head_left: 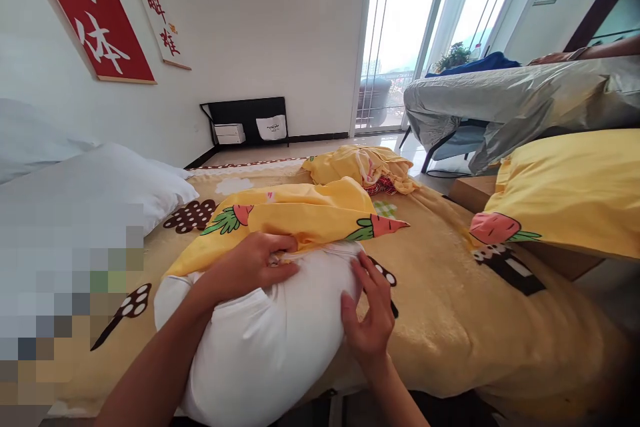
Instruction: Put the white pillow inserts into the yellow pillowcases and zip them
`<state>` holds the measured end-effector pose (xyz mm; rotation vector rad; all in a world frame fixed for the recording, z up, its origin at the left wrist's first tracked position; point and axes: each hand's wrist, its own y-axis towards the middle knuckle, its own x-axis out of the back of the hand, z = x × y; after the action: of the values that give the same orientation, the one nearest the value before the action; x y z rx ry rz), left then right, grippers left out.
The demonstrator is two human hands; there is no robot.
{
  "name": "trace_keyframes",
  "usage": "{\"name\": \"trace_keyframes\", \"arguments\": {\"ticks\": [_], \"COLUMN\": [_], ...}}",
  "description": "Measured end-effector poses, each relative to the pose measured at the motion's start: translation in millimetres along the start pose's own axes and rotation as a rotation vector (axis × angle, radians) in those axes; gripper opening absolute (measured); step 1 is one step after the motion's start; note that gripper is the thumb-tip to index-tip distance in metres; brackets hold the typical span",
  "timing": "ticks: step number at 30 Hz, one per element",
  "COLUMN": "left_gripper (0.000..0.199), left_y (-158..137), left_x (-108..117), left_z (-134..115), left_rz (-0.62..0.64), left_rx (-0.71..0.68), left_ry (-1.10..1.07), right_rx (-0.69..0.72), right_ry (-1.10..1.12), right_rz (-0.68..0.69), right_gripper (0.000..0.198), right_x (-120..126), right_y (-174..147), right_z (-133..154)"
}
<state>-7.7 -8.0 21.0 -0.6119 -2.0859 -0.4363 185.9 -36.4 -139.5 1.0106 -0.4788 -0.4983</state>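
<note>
Right now your left hand [264,259] pinches the carrot-print pillowcase [307,221] against the white pillow's [270,340] edge, both on the tan blanket [440,320]; your right, fingers spread, only steadies its corner, so uneven pulling could bunch the filling.

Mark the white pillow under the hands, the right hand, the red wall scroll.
White pillow [275,347]: head view, its bulging middle.
Right hand [379,323]: head view, back of hand.
Red wall scroll [95,13]: head view, mid-scroll.
</note>
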Motion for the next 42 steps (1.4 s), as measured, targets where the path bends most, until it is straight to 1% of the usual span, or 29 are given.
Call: {"name": "trace_keyframes", "arguments": {"ticks": [1, 2, 4, 7, 9, 11, 12, 14, 17, 19, 21, 24, 25, 26, 28, 29, 30, 31, 32, 33, 34, 37, 39, 41, 42], "left_gripper": [0.019, 0.020, 0.020, 0.020, 0.019, 0.021, 0.022, 0.021, 0.017, 0.016, 0.017, 0.021, 0.023, 0.024, 0.026, 0.026, 0.026, 0.026, 0.026, 0.025, 0.024, 0.020, 0.018, 0.018, 0.018], "left_y": [-1, -2, -5, -15, -25, -35, -40, -49, -61, -68, -75, -85, -88, -90, -93, -94, -94, -94, -94, -94, -96, -102, -107, -112, -115], "left_x": [-1, 0, 6, 21, 31, 37, 39, 39, 36, 34, 32, 31, 30, 30, 29, 28, 28, 29, 30, 31, 33, 39, 41, 42, 42], "left_z": [-3, -5, -7, -4, 0, 6, 8, 14, 24, 32, 38, 47, 49, 51, 54, 55, 56, 56, 58, 59, 61, 67, 72, 75, 77], "left_rz": [0.000, -0.004, -0.025, -0.072, -0.143, -0.240, -0.283, -0.340, -0.368, -0.386, -0.422, -0.494, -0.512, -0.521, -0.515, -0.511, -0.510, -0.512, -0.519, -0.526, -0.534, -0.601, -0.684, -0.765, -0.795], "left_rx": [-0.003, -0.009, -0.019, 0.017, 0.059, 0.090, 0.099, 0.093, 0.026, -0.011, -0.022, 0.012, 0.038, 0.069, 0.121, 0.135, 0.141, 0.140, 0.136, 0.129, 0.117, 0.078, 0.082, 0.126, 0.152], "left_ry": [0.005, 0.010, 0.031, 0.111, 0.181, 0.239, 0.265, 0.313, 0.364, 0.374, 0.363, 0.320, 0.302, 0.284, 0.248, 0.234, 0.223, 0.212, 0.200, 0.183, 0.160, 0.043, -0.064, -0.161, -0.188], "right_rx": [-0.078, -0.144, -0.195, -0.132, -0.076, -0.032, -0.013, 0.016, 0.021, 0.015, 0.027, 0.096, 0.126, 0.163, 0.199, 0.168, 0.110, 0.038, -0.035, -0.092, -0.117, -0.084, -0.053, -0.045, -0.046], "right_ry": [-0.021, -0.017, 0.060, 0.214, 0.278, 0.297, 0.287, 0.239, 0.140, 0.104, 0.118, 0.253, 0.306, 0.341, 0.307, 0.247, 0.185, 0.136, 0.113, 0.121, 0.155, 0.301, 0.368, 0.361, 0.332], "right_rz": [-0.019, 0.000, 0.096, 0.282, 0.435, 0.569, 0.613, 0.646, 0.627, 0.605, 0.580, 0.521, 0.477, 0.405, 0.189, 0.081, 0.002, -0.036, -0.025, 0.029, 0.108, 0.382, 0.572, 0.725, 0.772], "right_gripper": [0.054, 0.052, 0.050, 0.047, 0.044, 0.040, 0.039, 0.038, 0.036, 0.034, 0.036, 0.039, 0.038, 0.037, 0.040, 0.043, 0.046, 0.047, 0.046, 0.044, 0.043, 0.043, 0.042, 0.035, 0.032], "right_x": [1, 1, -3, -13, -21, -32, -39, -55, -76, -83, -83, -76, -73, -71, -70, -70, -71, -72, -72, -73, -73, -72, -74, -80, -84], "right_y": [-8, -13, -14, 9, 32, 52, 59, 68, 70, 71, 74, 75, 72, 68, 53, 45, 37, 30, 26, 25, 26, 49, 73, 94, 103], "right_z": [-2, -4, -1, 14, 29, 43, 49, 58, 62, 60, 56, 47, 44, 40, 33, 30, 28, 27, 27, 28, 30, 42, 52, 60, 62]}}
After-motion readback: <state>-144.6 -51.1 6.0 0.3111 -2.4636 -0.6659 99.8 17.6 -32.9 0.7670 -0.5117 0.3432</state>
